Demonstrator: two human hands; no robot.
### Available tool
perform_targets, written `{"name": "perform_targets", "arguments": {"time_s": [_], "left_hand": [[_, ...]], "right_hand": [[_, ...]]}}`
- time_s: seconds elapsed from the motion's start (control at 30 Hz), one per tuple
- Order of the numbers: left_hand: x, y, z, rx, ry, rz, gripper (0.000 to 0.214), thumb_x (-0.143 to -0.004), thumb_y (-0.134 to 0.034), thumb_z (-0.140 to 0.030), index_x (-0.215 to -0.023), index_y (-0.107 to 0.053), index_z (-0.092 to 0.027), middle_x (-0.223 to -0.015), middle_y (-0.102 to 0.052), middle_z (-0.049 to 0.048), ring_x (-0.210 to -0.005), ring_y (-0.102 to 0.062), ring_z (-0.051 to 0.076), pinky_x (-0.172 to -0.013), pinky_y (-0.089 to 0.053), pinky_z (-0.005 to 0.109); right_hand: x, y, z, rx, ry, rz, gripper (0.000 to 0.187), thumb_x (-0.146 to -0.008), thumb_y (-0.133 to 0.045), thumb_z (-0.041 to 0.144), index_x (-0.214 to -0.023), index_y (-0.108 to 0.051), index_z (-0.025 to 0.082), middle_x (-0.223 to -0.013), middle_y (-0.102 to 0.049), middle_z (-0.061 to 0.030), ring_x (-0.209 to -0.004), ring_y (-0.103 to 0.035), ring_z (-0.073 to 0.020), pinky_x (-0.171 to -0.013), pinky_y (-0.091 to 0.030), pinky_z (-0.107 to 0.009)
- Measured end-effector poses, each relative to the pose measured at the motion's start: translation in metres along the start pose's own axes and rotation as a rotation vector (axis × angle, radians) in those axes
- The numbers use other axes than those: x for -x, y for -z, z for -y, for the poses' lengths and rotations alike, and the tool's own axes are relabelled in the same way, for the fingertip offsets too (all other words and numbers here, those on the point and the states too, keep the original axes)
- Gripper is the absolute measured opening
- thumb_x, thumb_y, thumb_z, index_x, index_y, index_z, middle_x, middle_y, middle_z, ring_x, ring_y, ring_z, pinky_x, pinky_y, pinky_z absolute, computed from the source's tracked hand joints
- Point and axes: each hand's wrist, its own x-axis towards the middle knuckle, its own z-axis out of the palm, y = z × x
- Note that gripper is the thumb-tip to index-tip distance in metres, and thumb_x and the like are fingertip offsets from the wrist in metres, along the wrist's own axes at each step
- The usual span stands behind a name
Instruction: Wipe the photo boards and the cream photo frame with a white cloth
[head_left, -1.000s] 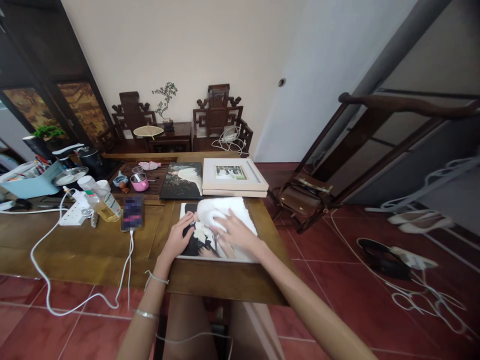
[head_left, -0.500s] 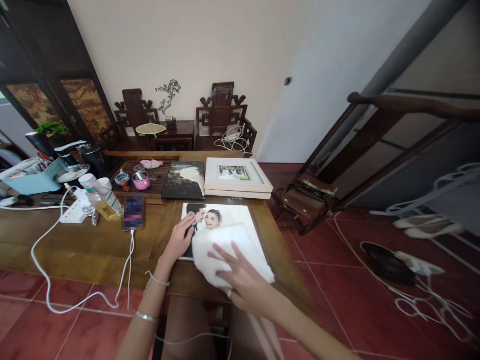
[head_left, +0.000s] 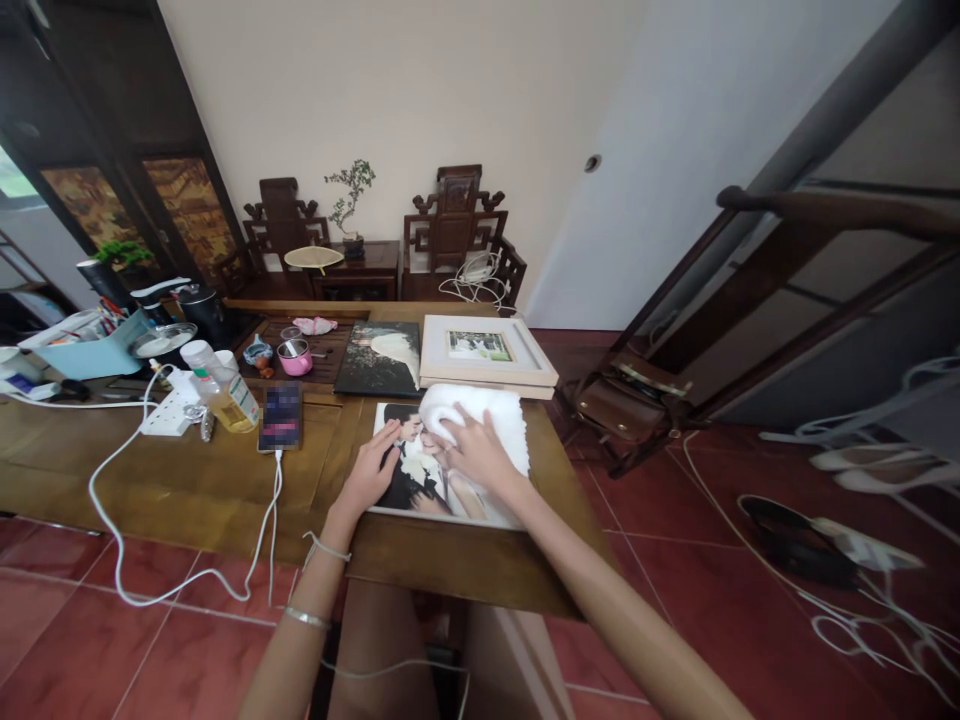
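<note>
A wedding photo panel (head_left: 424, 468) showing a couple lies flat near the table's front edge. My left hand (head_left: 370, 472) rests on its left side with the fingers stretched out, holding nothing. Under my right hand (head_left: 480, 452), a white towel (head_left: 504, 412) is bunched and pressed against the panel's upper right. The fingers of that hand are somewhat spread, with the towel folded up around the fingertips. The towel covers the upper right corner of the picture and part of the couple.
Behind the panel lie a dark photo panel (head_left: 361, 360) and stacked pale frames (head_left: 544, 376). To the left are a phone (head_left: 280, 418) on a cable, an oil-coloured bottle (head_left: 234, 402), a power strip (head_left: 169, 408) and a pink cup (head_left: 295, 362). A wooden chair (head_left: 637, 385) stands right.
My right hand has pushed the towel away from me, from the panel's lower right to its upper part, uncovering the lower picture. My left hand stays on the left edge. The view shifted slightly.
</note>
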Motion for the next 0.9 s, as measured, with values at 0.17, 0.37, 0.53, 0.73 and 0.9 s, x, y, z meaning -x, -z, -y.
{"name": "perform_targets", "arguments": {"time_s": [0.17, 0.37, 0.53, 0.73, 0.9], "left_hand": [[0.001, 0.004, -0.003, 0.101, 0.019, -0.090, 0.049, -0.097, -0.028, -0.038, -0.139, -0.042, -0.017, -0.148, -0.038, 0.0062, -0.139, -0.031, 0.019, -0.117, -0.023, 0.038], [0.002, 0.004, -0.009, 0.084, 0.022, -0.096, 0.050, -0.097, -0.025, -0.036, -0.139, -0.041, -0.014, -0.146, -0.040, 0.0080, -0.138, -0.033, 0.019, -0.116, -0.025, 0.039], [0.001, -0.001, -0.006, -0.043, -0.019, 0.002, 0.042, -0.089, -0.048, -0.031, -0.130, -0.053, -0.019, -0.140, -0.048, 0.0082, -0.134, -0.040, 0.023, -0.113, -0.032, 0.044], [-0.001, -0.001, -0.003, -0.072, -0.050, 0.010, 0.039, -0.089, -0.048, -0.025, -0.126, -0.057, -0.020, -0.137, -0.052, 0.0080, -0.133, -0.041, 0.022, -0.113, -0.032, 0.044], [-0.001, -0.001, -0.001, -0.054, -0.064, -0.010, 0.037, -0.088, -0.050, -0.027, -0.124, -0.059, -0.021, -0.133, -0.056, 0.0082, -0.129, -0.046, 0.024, -0.110, -0.035, 0.045]], "right_hand": [[0.020, -0.003, 0.040, -0.049, 0.281, 0.096, 0.034, -0.081, -0.049, 0.015, -0.112, -0.062, 0.017, -0.141, -0.045, -0.0141, -0.139, -0.022, -0.0323, -0.107, -0.013, -0.065], [0.082, 0.012, 0.046, -0.222, 0.512, 0.196, 0.028, -0.077, -0.052, 0.012, -0.099, -0.067, 0.018, -0.140, -0.048, -0.0104, -0.139, -0.026, -0.0256, -0.114, -0.007, -0.056], [0.106, 0.022, 0.006, -0.213, 0.284, 0.139, 0.019, -0.086, -0.050, 0.025, -0.086, -0.068, 0.020, -0.140, -0.048, -0.0091, -0.134, -0.035, -0.0288, -0.112, -0.027, -0.049], [0.052, 0.007, -0.027, -0.236, -0.066, -0.034, 0.033, -0.092, -0.040, 0.038, -0.101, -0.066, 0.020, -0.113, -0.068, -0.0091, -0.122, -0.049, -0.0327, -0.106, -0.033, -0.052], [-0.020, 0.000, 0.003, -0.366, 0.014, -0.011, 0.043, -0.096, -0.030, 0.043, -0.107, -0.065, 0.021, -0.103, -0.071, -0.0068, -0.111, -0.058, -0.0276, -0.110, -0.025, -0.051]]}}
